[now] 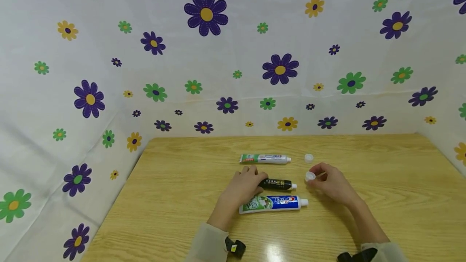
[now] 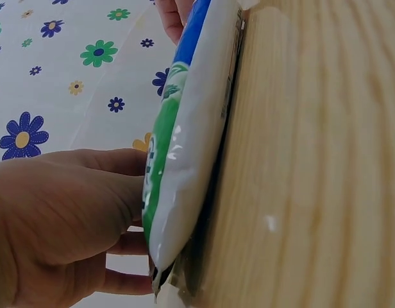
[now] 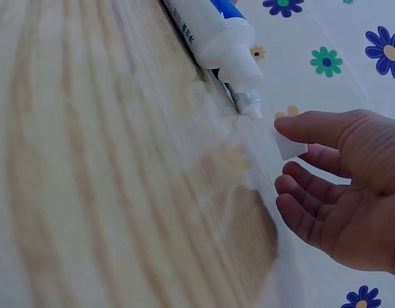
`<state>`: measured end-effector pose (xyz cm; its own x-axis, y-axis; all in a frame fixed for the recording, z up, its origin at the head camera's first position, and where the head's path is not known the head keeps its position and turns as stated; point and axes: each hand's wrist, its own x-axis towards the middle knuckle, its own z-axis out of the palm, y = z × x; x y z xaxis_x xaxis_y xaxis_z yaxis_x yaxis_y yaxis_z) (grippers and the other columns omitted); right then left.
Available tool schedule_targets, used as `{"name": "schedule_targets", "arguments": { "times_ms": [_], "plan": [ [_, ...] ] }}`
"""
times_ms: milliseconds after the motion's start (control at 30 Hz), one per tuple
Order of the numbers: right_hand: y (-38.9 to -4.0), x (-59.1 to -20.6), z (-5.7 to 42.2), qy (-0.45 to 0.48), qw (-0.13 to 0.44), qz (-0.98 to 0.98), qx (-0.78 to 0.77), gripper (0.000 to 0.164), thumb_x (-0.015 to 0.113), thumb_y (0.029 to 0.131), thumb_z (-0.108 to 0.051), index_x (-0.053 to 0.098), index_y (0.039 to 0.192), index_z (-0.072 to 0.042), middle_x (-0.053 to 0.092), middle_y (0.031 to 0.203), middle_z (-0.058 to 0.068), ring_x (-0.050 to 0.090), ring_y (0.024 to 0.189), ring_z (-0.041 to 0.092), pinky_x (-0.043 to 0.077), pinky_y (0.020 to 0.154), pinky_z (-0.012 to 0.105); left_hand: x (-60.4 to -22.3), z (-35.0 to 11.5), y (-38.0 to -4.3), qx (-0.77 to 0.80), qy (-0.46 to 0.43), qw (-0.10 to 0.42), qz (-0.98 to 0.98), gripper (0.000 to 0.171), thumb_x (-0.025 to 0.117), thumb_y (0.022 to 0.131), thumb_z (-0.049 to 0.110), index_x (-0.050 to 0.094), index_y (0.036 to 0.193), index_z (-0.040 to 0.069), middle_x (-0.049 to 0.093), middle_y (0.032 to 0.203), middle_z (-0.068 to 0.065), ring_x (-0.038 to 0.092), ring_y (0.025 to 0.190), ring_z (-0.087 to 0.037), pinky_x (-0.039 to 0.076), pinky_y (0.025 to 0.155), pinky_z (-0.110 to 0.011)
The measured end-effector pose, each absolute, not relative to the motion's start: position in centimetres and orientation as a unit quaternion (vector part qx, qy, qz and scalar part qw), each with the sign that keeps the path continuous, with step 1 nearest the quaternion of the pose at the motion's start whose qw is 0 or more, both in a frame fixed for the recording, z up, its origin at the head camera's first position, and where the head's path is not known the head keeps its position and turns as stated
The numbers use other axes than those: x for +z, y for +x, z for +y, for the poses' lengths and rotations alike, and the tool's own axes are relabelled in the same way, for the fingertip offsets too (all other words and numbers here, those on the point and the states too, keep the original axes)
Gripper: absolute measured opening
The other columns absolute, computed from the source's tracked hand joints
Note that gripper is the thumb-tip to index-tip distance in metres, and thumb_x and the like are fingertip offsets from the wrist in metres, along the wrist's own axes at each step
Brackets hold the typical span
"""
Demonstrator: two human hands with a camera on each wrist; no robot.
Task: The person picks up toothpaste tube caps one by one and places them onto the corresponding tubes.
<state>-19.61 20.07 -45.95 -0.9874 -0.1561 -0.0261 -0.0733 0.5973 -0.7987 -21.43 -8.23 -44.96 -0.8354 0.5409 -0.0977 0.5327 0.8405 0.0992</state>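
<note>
In the head view, three toothpaste tubes lie in a row on the table, nozzles pointing right. My left hand (image 1: 240, 187) grips the crimped end of the middle, black toothpaste tube (image 1: 278, 184), fingers on the far side and thumb on the near side. A white cap (image 1: 310, 176) is pinched between thumb and fingers of my right hand (image 1: 333, 185), a little right of the black tube's bare white nozzle (image 1: 294, 186). Nearest me lies a blue-and-green toothpaste tube (image 1: 284, 203), which hides the black one in the left wrist view.
Farthest back is a green-and-white toothpaste tube (image 1: 267, 159), uncapped. A second white cap (image 1: 308, 157) sits on the table right of it, just beyond my right hand. Flowered cloth (image 1: 233, 51) rises behind the wooden table (image 1: 174, 197) and along its sides.
</note>
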Motion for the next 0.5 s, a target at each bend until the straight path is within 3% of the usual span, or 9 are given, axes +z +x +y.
{"name": "schedule_targets", "arguments": {
  "times_ms": [267,500],
  "plan": [
    [-19.3,-44.9,19.9,-0.063,0.030,0.892,-0.447,0.035,0.073,0.089,-0.018,0.060,0.116,0.000,0.063,0.107,0.013,0.056,0.088,0.023,0.048,0.063,0.027,-44.3,-8.5,-21.5,0.066,0.263,0.067,0.960,0.039,0.061,0.100,0.031,0.057,0.137,0.020,0.057,0.125,-0.009,0.054,0.113,-0.026,0.053,0.089,-0.045],
    [-19.0,-43.7,19.8,-0.091,0.009,0.885,-0.456,0.034,0.073,0.090,-0.016,0.060,0.117,0.000,0.063,0.109,0.013,0.059,0.091,0.023,0.051,0.066,0.027,-43.1,-9.1,-21.3,0.129,0.262,0.034,0.956,0.038,0.059,0.101,0.026,0.057,0.138,0.015,0.055,0.129,-0.014,0.055,0.117,-0.028,0.053,0.093,-0.041]
  ]
}}
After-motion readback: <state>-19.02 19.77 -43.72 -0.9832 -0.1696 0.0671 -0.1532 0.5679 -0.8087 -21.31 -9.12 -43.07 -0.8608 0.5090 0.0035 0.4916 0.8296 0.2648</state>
